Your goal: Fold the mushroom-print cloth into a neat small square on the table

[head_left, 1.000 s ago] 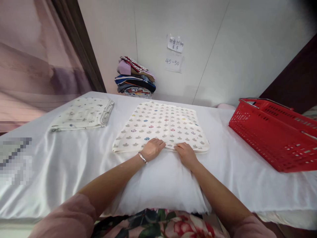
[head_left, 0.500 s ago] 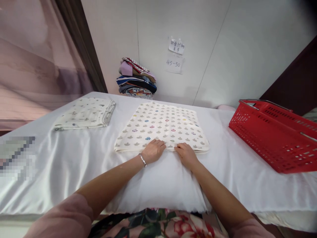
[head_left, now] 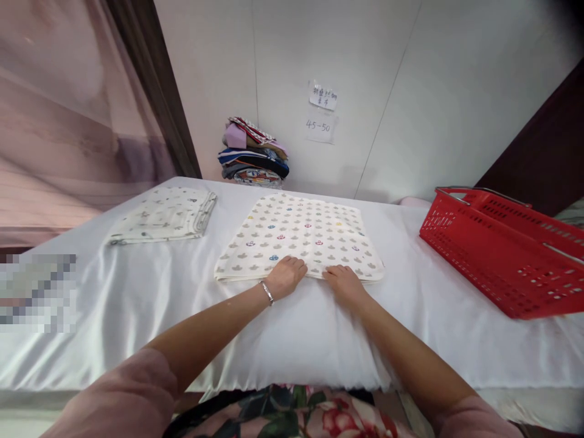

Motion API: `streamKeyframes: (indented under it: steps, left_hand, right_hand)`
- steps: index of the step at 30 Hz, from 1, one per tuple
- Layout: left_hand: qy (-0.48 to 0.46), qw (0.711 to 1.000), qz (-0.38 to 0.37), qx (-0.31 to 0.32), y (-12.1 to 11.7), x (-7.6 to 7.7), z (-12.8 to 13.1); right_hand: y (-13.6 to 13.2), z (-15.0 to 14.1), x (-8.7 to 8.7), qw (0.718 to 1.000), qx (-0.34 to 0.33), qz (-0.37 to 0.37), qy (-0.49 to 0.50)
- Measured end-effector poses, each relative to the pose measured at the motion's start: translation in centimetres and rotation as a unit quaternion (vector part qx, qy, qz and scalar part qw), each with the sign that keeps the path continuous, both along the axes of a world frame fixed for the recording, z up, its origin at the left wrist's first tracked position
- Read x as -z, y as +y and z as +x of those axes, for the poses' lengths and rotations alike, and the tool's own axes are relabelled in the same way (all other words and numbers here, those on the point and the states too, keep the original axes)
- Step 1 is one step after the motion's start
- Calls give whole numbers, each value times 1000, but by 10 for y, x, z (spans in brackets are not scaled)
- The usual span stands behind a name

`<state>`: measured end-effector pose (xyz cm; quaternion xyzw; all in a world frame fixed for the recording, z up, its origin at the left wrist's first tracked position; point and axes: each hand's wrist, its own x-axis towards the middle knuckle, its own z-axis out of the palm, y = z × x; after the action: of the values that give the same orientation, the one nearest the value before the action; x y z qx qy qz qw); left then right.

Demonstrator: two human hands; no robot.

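Observation:
A folded white cloth (head_left: 301,234) printed with small grey shapes and a few coloured ones lies flat in front of me. At its near edge, left of the middle, my left hand (head_left: 286,277) has its fingers curled over the fabric. My right hand (head_left: 344,283) grips the same edge just to the right, thumb side toward the other hand. A short gap separates the two hands. Thumbs and the underside of the edge are mostly hidden. Another folded cloth (head_left: 159,213), white with a sparse print, rests to the left.
A white satin-like cover (head_left: 150,298) with wrinkles drapes the table. The red plastic basket (head_left: 493,255) stands at the right. Against the wall is a stack of folded textiles (head_left: 255,152), below and left of paper signs (head_left: 320,125). A pixelated patch (head_left: 36,292) hides something at far left.
The view has tilted slightly, so the scene sits a little lower in the picture. Both hands stay at the cloth's near edge, and the cloth looks the same.

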<state>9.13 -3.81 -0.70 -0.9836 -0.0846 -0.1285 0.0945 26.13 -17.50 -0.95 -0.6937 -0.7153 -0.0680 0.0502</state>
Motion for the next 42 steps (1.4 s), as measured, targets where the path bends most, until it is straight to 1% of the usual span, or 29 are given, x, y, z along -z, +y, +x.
streamKeyframes:
  steps: [4,6,13,15,17,20,22,24,26,28,30,32,35,38,42]
  left_hand:
    - [-37,997,-56,-31,0,0,-4]
    - [-32,997,-65,-34,-1,3,-5]
    - [-42,998,-23,-26,-8,15,5]
    - [-37,999,-24,-27,-8,15,8]
    - [-29,998,-49,-38,-8,14,11]
    - [-30,993,-100,-60,-5,9,12]
    - [-28,991,-116,-63,-2,5,11]
    - [-19,993,-104,-59,1,1,12]
    - [-20,996,-70,-52,4,-5,13]
    - [-44,998,-26,-46,8,-9,16]
    - [-70,997,7,-42,11,-11,19]
    - [-62,997,26,-30,13,-8,20]
    - [-17,999,31,-11,10,3,20]
    - [-1,1000,26,-16,6,12,19]
    - [12,1000,13,-5,5,14,15]
  right_hand:
    - [-7,5,-6,996,5,68,54]
    - [-9,7,-6,994,-2,78,80]
    - [-6,14,-5,986,-24,106,124]
    - [-6,15,-7,987,-23,107,117]
    - [-6,14,-9,990,-22,97,97]
    - [-6,10,-9,997,-15,65,48]
    - [-5,7,-6,999,-3,41,18]
    - [-2,6,-5,1000,4,21,0]
    - [2,7,-7,1000,9,26,-7]
    - [6,11,-10,998,25,62,-11]
    - [10,15,-13,994,46,102,-18]
    - [12,17,-11,994,44,100,-27]
    - [12,15,2,998,13,43,-32]
    - [9,11,12,999,14,14,-33]
    - [9,10,12,999,15,-3,-37]
